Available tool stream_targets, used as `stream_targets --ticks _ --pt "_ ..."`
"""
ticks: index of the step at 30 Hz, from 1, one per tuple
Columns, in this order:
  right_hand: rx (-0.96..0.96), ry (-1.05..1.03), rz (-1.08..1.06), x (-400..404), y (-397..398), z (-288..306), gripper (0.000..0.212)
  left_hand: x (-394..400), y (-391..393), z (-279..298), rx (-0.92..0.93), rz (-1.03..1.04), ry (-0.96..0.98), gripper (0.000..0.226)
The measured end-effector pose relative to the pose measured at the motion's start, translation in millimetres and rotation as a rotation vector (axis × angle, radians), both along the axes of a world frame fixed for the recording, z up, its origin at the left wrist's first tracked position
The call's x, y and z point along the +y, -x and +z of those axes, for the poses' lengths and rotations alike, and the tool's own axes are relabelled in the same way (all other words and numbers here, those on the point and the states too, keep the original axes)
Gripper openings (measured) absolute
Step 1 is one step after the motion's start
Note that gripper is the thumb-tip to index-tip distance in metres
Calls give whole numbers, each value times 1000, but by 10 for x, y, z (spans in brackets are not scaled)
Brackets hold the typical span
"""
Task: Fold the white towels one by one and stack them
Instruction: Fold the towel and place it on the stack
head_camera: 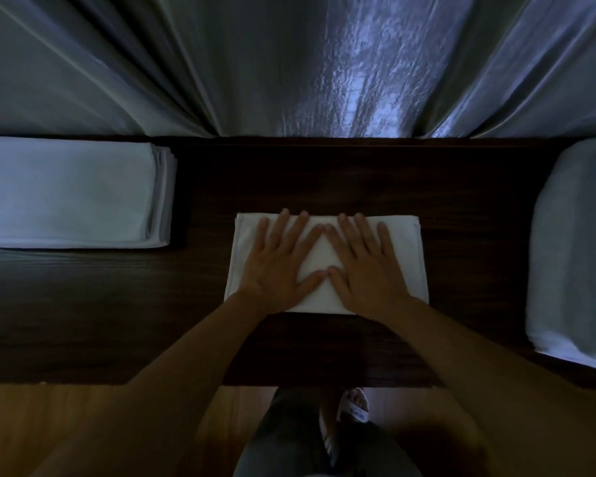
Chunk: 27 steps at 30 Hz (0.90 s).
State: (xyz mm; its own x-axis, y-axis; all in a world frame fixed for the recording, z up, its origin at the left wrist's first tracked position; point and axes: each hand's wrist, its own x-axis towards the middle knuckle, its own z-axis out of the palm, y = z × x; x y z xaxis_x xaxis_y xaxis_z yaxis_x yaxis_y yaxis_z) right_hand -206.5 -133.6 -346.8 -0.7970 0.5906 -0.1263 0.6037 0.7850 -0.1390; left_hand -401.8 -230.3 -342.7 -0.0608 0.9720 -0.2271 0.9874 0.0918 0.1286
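A folded white towel (406,256) lies flat in the middle of the dark wooden table (100,304). My left hand (279,259) and my right hand (365,263) press down on it side by side, fingers straight and spread, index fingers and thumbs nearly touching. A stack of folded white towels (69,192) sits at the left end of the table. A heap of white towels (575,256) lies at the right end.
Grey curtains (289,63) hang right behind the table's far edge. A wooden floor (66,425) shows below the near edge, with my legs and a sandalled foot (353,404) close to the table.
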Motion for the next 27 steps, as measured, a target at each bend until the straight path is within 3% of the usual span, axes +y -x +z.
stream_targets --ticks 4,8,15,22,25,27 --pt "-67 -66 -175 218 -306 -65 77 -127 341 -99 12 196 -60 92" --pt "-86 -31 -291 244 -430 3 77 -191 439 -49 -5 236 -33 91" --pt "-49 -49 -182 239 -144 103 79 -38 223 67 70 109 -54 94" --pt "-79 10 -39 381 -295 99 72 -129 373 15 -34 88 -15 90" --pt "-32 78 -45 490 -362 281 65 -106 515 168 -39 101 -2 76" --pt "-21 86 -202 601 -386 413 58 -53 691 301 -28 202 30 60"
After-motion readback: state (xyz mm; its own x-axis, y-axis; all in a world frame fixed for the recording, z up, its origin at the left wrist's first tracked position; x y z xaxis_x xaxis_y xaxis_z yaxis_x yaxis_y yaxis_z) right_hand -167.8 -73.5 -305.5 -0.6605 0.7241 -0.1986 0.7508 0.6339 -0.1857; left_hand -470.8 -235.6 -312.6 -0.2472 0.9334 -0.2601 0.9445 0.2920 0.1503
